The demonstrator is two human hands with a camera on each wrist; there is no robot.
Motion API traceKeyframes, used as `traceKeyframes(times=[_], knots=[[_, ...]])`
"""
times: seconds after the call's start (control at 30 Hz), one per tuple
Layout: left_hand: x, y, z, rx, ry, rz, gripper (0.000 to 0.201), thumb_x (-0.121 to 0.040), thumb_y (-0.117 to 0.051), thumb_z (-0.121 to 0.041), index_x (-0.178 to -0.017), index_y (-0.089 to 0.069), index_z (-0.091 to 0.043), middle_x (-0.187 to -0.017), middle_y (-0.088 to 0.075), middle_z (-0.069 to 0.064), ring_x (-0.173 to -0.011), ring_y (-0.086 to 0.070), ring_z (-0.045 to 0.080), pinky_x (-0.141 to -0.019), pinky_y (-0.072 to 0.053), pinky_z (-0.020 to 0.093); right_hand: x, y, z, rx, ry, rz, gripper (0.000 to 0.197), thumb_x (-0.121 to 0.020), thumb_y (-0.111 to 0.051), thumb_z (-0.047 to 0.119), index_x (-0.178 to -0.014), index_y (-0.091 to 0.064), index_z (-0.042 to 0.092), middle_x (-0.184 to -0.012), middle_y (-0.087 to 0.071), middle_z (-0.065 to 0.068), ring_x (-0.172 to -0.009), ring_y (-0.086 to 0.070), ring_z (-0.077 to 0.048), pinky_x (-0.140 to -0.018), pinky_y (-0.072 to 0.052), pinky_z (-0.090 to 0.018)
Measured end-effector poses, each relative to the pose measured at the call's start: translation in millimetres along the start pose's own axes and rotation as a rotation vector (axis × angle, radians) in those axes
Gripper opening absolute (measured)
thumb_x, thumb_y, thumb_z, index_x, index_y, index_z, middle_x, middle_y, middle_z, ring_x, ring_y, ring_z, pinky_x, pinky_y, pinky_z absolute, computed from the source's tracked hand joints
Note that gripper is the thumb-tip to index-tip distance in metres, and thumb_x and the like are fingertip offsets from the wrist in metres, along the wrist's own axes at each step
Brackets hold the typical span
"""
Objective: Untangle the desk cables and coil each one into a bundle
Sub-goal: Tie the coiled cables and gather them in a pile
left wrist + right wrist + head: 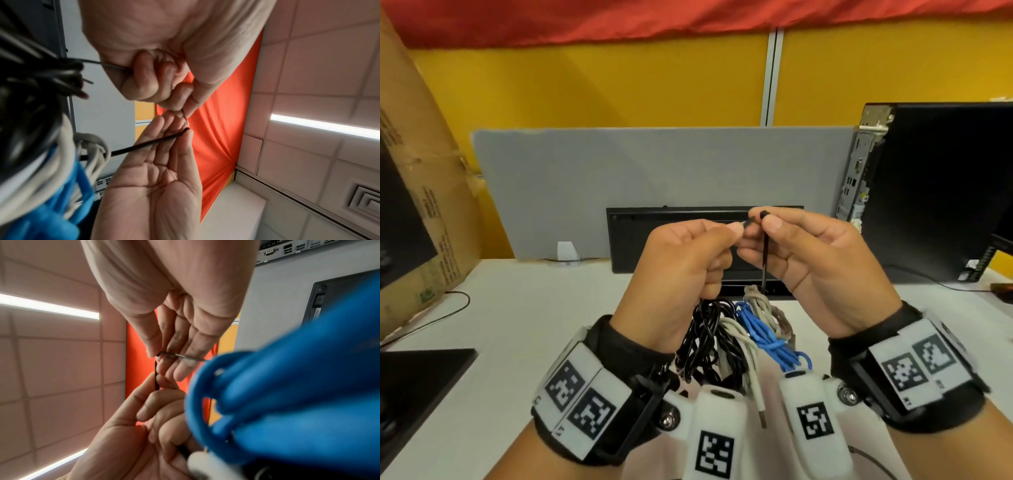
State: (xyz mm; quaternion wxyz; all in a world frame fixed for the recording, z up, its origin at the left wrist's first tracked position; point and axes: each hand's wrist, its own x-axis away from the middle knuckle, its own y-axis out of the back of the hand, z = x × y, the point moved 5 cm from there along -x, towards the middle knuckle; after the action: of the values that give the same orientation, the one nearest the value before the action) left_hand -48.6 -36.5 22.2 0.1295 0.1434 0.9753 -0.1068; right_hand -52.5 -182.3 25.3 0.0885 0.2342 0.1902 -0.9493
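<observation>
While both hands work at chest height above the white desk [524, 308]:
Left hand [681, 260]: fingers curled, pinching the thin black tie [764, 253] at one end.
Right hand [822, 267]: thumb and forefinger pinch its bent tip; other fingers relaxed.
Cable bunch [739, 335]: black, grey and blue cords hang between the wrists.
Handling: light, limp, likely springy; best held near the ends.

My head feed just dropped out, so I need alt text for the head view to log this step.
Both hands are raised over a white desk: the left hand and right hand pinch the two ends of a thin black tie between fingertips. Below them hangs a bunch of black, white, grey and blue cables; a black monitor base and computer tower stand behind.
</observation>
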Motion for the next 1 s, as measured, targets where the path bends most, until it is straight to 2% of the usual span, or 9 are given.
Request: traceKeyframes(times=[0.13, 0.4, 0.5, 0.63, 0.77, 0.87, 0.93, 1.0], knots=[[0.7, -1.6, -1.5, 0.019, -0.001, 0.007, 0.020, -0.091, -0.061, -0.013, -0.071, -0.060, -0.010, -0.049, -0.033, -0.007, -0.042, -0.023, 0.006, -0.039, -0.022, 0.018, 1.0, -1.8, -0.8, 0.001, 0.015, 0.035, 0.023, -0.078, -0.062, 0.011, -0.096, -0.074, 0.003, -0.088, -0.073, -0.015, -0.085, -0.071, -0.023, -0.075, -0.058, -0.030], [1.4, -4.5, 0.0, 0.081, -0.004, 0.045, 0.014, -0.092, -0.058, -0.013, -0.081, -0.060, -0.004, -0.049, -0.034, -0.007, -0.042, -0.023, 0.005, -0.038, -0.022, 0.017, 1.1, -2.7, -2.6, -0.059, 0.010, 0.054, 0.024, -0.079, -0.060, 0.010, -0.097, -0.072, 0.001, -0.082, -0.072, -0.012, -0.082, -0.070, -0.019, -0.076, -0.058, -0.029], [1.4, -4.4, -0.6, 0.106, -0.004, 0.046, 0.019, -0.092, -0.058, -0.013, -0.074, -0.058, -0.009, -0.049, -0.034, -0.007, -0.041, -0.024, 0.005, -0.038, -0.022, 0.017, 1.3, -2.9, -5.2, -0.109, -0.010, 0.060, 0.024, -0.080, -0.059, 0.009, -0.099, -0.071, -0.001, -0.082, -0.070, -0.012, -0.082, -0.070, -0.019, -0.077, -0.058, -0.029], [1.9, -6.3, -1.6, 0.076, -0.014, 0.046, 0.034, -0.091, -0.058, -0.012, -0.059, -0.065, -0.018, -0.048, -0.033, -0.007, -0.042, -0.022, 0.005, -0.038, -0.021, 0.017, 1.5, -2.9, -5.5, -0.082, -0.002, 0.067, 0.023, -0.080, -0.061, 0.010, -0.098, -0.073, 0.001, -0.082, -0.071, -0.012, -0.082, -0.070, -0.019, -0.076, -0.058, -0.028], [2.3, -7.3, -1.4, 0.057, -0.007, 0.043, 0.037, -0.091, -0.057, -0.012, -0.056, -0.067, -0.020, -0.048, -0.033, -0.007, -0.042, -0.022, 0.006, -0.038, -0.022, 0.017, 1.0, -1.3, -5.9, -0.069, -0.005, 0.064, 0.024, -0.079, -0.062, 0.010, -0.098, -0.073, 0.000, -0.082, -0.071, -0.013, -0.081, -0.070, -0.019, -0.076, -0.058, -0.028], [2.0, -6.2, 0.2, 0.057, 0.001, 0.029, 0.031, -0.091, -0.058, -0.012, -0.061, -0.065, -0.015, -0.048, -0.033, -0.007, -0.041, -0.022, 0.006, -0.038, -0.022, 0.018, 1.0, -1.3, -6.5, -0.062, -0.001, 0.064, 0.023, -0.080, -0.061, 0.010, -0.099, -0.073, 0.001, -0.081, -0.070, -0.012, -0.081, -0.070, -0.019, -0.076, -0.057, -0.028], [1.6, -5.1, 0.3, 0.059, -0.004, 0.014, 0.017, -0.090, -0.057, -0.011, -0.075, -0.062, -0.005, -0.048, -0.033, -0.007, -0.041, -0.022, 0.006, -0.037, -0.022, 0.018, 1.1, -1.5, -6.8, -0.065, 0.008, 0.067, 0.022, -0.082, -0.061, 0.009, -0.099, -0.073, 0.002, -0.080, -0.069, -0.011, -0.081, -0.069, -0.018, -0.076, -0.057, -0.028], [1.3, -4.4, 0.7, 0.061, -0.012, 0.005, 0.011, -0.090, -0.057, -0.010, -0.083, -0.060, -0.002, -0.047, -0.032, -0.007, -0.040, -0.021, 0.006, -0.037, -0.022, 0.018, 1.0, -1.9, -6.5, -0.056, 0.023, 0.071, 0.023, -0.081, -0.062, 0.011, -0.099, -0.073, 0.002, -0.079, -0.069, -0.009, -0.081, -0.070, -0.018, -0.076, -0.057, -0.028]])
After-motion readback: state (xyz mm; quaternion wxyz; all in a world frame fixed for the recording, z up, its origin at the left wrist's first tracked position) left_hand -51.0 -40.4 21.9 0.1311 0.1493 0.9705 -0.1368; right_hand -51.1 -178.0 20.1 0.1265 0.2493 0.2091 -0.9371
